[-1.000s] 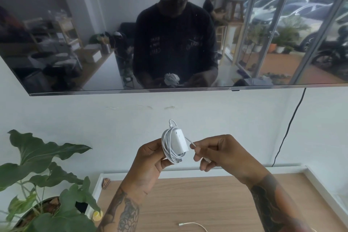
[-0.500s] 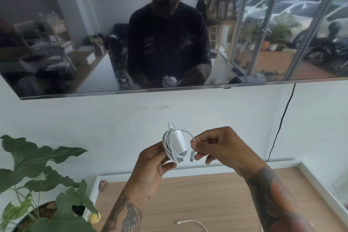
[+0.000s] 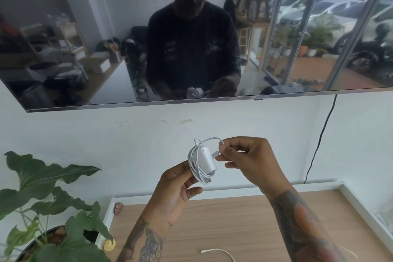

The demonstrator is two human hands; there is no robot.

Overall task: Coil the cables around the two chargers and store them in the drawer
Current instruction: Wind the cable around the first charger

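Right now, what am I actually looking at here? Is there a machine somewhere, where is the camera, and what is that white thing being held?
There is no machine here: a person works with two bare hands. The one picture comes from a camera worn on the person's head, looking forward and down, so you see their own forearms. The dark screen on the wall reflects the person wearing the headset. The left hand holds a white charger with its cable already looped around it. The right hand pinches the cable's free end, with its small plug, close to the charger. Below is a wooden surface with a white rim. On it lies the end of a second white cable. A potted plant stands at the left. No drawer shows in this view.
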